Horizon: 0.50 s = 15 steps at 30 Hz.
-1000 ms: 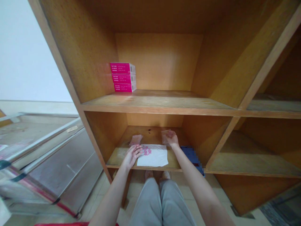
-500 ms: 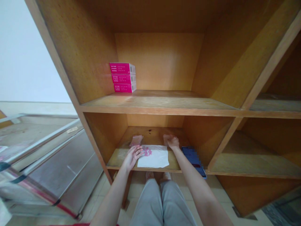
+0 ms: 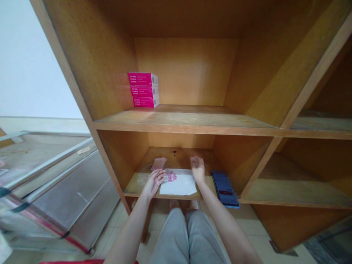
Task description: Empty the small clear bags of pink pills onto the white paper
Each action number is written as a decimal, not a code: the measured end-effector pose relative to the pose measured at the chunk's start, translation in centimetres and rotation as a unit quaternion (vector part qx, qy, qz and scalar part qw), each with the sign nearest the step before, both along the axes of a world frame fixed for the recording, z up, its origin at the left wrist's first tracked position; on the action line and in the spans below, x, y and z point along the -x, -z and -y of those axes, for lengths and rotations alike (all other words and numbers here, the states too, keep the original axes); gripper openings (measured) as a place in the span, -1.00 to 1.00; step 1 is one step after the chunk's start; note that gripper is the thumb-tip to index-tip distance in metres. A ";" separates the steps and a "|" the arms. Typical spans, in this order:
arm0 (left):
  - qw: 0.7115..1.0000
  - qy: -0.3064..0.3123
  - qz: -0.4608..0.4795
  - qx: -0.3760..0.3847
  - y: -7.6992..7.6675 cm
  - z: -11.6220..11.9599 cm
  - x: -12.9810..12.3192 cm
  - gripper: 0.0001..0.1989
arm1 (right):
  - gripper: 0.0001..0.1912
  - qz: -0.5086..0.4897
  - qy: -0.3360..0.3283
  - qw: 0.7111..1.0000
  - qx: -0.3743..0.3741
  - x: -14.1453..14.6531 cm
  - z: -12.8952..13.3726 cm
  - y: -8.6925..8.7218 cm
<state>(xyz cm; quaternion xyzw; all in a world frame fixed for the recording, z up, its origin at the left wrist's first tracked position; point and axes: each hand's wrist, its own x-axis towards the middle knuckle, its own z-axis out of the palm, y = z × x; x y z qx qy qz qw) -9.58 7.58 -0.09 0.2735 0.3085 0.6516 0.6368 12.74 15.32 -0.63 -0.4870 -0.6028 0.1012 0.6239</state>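
Reaching past your grey trousers [image 3: 189, 234], you have both hands at the lower shelf [image 3: 137, 183]. Front edge, R side: blue flat item [image 3: 224, 187], phone-like, lying just outside your R forearm. Approx. centre: white sheet [image 3: 178, 187], flat, between your hands. Your L hand [image 3: 156, 181] is at the sheet's L edge, fingers loosely spread, not closed on anything visible. Small pink pieces [image 3: 171, 176] lie in a loose cluster on the sheet's upper L part, just R of your L fingertips. Clear packets [image 3: 158, 163] lie just beyond the L hand. Your R hand [image 3: 197, 167] is at the sheet's upper R corner, well apart from the pieces; fingers curled, blurred; can't tell if gripping. Upper shelf, L side: 3 pink boxes [image 3: 143, 90], stacked.
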 end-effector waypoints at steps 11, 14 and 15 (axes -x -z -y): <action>0.969 -0.173 -0.160 -0.073 -1.4 -0.3 -0.3 -0.84 | -0.68 0.030 -0.055 0.997 0.034 1.5 3.3 0.5; 0.912 -0.273 -0.295 -0.078 -2.7 -1.6 0.7 -0.84 | -0.69 0.038 -0.051 0.997 0.047 1.5 3.4 0.3; 0.902 -0.272 -0.326 -0.073 -3.1 -2.2 1.1 -0.84 | -0.69 0.039 -0.050 0.997 0.050 1.5 3.5 0.3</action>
